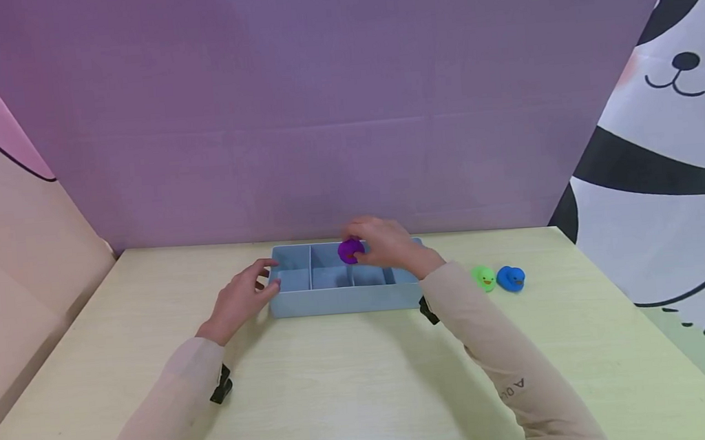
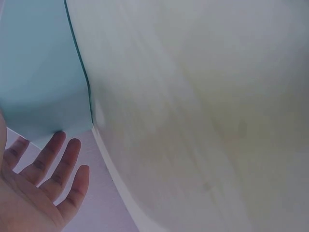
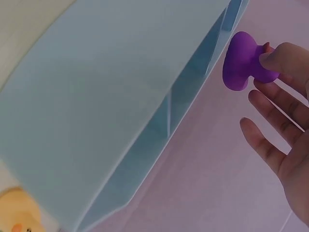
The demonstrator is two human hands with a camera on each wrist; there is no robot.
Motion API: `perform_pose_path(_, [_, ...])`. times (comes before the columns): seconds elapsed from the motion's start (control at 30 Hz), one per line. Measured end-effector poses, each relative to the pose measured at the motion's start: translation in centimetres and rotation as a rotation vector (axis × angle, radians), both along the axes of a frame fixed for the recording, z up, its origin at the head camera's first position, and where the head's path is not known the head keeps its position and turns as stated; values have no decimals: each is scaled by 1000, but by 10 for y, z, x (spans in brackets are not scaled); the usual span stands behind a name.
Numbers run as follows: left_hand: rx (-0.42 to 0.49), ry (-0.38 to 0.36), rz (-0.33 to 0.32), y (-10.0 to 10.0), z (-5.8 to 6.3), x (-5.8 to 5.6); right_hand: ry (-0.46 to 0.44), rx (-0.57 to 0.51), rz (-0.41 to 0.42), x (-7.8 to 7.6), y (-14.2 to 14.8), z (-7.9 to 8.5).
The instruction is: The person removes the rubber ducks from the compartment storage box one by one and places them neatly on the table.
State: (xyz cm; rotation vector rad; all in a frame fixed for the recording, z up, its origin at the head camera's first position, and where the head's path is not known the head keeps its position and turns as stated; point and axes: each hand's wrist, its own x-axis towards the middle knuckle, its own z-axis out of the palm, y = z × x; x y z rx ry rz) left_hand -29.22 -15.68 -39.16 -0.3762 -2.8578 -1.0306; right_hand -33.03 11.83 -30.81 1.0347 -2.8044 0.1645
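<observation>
A purple rubber duck (image 1: 350, 251) is pinched between the thumb and index finger of my right hand (image 1: 385, 243), above the light blue divided box (image 1: 346, 300). In the right wrist view the duck (image 3: 240, 60) hangs just off the box's open side, while the other fingers are spread. At the box's left end is my left hand (image 1: 241, 299), its fingers loosely bent and parted. The left wrist view has those fingertips (image 2: 59, 136) at the box wall (image 2: 43, 72); whether they press it I cannot tell.
A green duck (image 1: 484, 278) and a blue duck (image 1: 511, 278) sit on the pale table right of the box. A yellow duck (image 3: 19, 210) shows at the corner of the right wrist view. Behind the table hangs a purple cloth (image 1: 331, 111).
</observation>
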Motion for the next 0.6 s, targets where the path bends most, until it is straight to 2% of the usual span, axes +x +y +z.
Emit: perform_pose_path(0.6, [-7,10,4,0,-1,0,-50,-80,-33,6,52,3])
